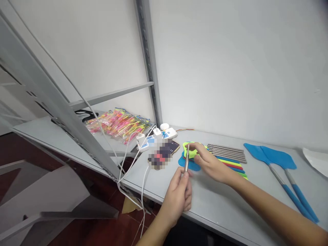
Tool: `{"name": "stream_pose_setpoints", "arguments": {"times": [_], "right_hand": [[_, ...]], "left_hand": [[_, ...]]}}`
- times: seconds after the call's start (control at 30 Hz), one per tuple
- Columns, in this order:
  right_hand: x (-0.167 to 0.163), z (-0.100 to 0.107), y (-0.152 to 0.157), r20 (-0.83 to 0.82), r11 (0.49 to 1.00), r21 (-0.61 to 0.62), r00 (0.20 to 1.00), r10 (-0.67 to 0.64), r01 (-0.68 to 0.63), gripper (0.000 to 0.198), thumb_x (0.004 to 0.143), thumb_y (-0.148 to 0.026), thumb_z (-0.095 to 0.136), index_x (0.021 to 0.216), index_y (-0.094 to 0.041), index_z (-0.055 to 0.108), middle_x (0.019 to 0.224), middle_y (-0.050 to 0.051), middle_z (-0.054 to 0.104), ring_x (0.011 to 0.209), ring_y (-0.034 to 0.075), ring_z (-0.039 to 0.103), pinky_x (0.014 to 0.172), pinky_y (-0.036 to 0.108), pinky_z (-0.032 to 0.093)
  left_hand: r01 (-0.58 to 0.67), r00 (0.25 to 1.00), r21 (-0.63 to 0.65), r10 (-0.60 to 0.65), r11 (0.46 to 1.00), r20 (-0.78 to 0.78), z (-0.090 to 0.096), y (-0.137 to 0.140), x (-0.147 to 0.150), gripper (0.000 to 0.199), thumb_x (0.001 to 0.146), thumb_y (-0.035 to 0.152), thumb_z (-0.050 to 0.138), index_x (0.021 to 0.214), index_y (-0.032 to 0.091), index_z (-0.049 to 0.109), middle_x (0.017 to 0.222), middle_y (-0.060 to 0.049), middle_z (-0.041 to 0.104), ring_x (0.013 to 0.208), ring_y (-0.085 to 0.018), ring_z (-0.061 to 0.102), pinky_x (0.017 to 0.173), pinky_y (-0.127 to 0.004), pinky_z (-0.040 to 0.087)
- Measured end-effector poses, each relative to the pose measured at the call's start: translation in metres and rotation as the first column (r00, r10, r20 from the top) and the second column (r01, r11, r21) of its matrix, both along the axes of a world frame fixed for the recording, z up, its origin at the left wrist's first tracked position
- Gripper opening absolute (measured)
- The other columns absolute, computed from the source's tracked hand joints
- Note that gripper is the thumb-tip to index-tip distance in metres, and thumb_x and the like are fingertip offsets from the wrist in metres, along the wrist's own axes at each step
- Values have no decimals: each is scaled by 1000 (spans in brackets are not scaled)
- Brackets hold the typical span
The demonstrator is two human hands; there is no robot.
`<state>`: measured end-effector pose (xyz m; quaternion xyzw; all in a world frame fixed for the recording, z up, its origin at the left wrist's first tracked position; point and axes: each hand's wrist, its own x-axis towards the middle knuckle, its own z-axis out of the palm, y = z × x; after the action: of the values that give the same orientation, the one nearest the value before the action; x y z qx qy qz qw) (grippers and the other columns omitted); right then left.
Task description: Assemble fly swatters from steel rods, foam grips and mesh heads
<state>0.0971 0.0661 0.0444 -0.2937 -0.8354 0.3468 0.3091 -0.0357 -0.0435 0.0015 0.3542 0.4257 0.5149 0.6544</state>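
My left hand [178, 194] is closed around the lower part of a slim metal rod [187, 160], which points up and away from me. Close to the rod's upper end is my right hand [206, 162], its thumb and fingers apart; whether a fingertip touches the rod I cannot tell. Behind and below it lie a yellow-green mesh fly swatter head [190, 152] and blue swatter heads [192, 165]. Several metal rods [227, 152] lie side by side to the right, above a row of coloured handles [232, 164], partly hidden by my right hand.
Two blue fly swatters [278, 157] lie at the right, near a white sheet [316, 160]. To the left are a phone [174, 147], a power strip [143, 147] with chargers, and white cables [143, 184]. Bagged colourful items [120, 124] lie beyond a metal shelf post [64, 112].
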Motion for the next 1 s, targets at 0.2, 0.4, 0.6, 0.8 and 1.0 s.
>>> {"name": "stream_pose_setpoints", "arguments": {"times": [0.2, 0.4, 0.6, 0.8, 1.0], "right_hand": [[-11, -40, 42, 538, 918, 397, 807, -244, 12, 78, 83, -65, 48, 141, -13, 42, 148, 21, 37, 138, 36, 30, 108, 55, 29], [-16, -53, 40, 606, 894, 440, 762, -228, -82, 50, 95, -38, 42, 136, -11, 49, 141, 19, 48, 133, 32, 41, 109, 56, 29], [7, -18, 35, 297, 830, 556, 921, -251, 47, 35, 98, -21, 32, 123, -20, 57, 122, 12, 64, 113, 25, 60, 100, 47, 41], [60, 33, 14, -323, 652, 259, 700, -637, 712, 23, 97, -36, 42, 91, -24, 60, 67, 1, 55, 57, 15, 48, 52, 28, 36], [105, 23, 7, -476, 521, -237, 370, -798, 820, 36, 91, -52, 47, 78, -19, 54, 64, -2, 47, 54, 12, 43, 43, 24, 33]], "left_hand": [[-204, 957, -130, 226, 970, 180, -16, 12, -13, 42, 86, 62, 49, 78, 21, 41, 54, 10, 36, 36, -3, 25, 34, -14, 22], [-103, 962, -176, 143, 979, 231, -16, 22, -13, 45, 88, 62, 46, 73, 21, 40, 52, 9, 37, 35, -3, 23, 33, -14, 22], [4, 971, -184, 40, 983, 235, -12, 32, 3, 48, 87, 66, 43, 71, 21, 38, 51, 9, 33, 34, -4, 21, 32, -16, 18], [169, 976, -155, -143, 973, 164, -16, 40, 36, 49, 83, 68, 47, 68, 21, 39, 47, 10, 30, 33, -4, 15, 32, -18, 9], [352, 936, -128, -345, 927, 74, -13, 46, 65, 44, 91, 59, 39, 69, 21, 40, 49, 9, 29, 36, -5, 16, 36, -19, 15]]}}
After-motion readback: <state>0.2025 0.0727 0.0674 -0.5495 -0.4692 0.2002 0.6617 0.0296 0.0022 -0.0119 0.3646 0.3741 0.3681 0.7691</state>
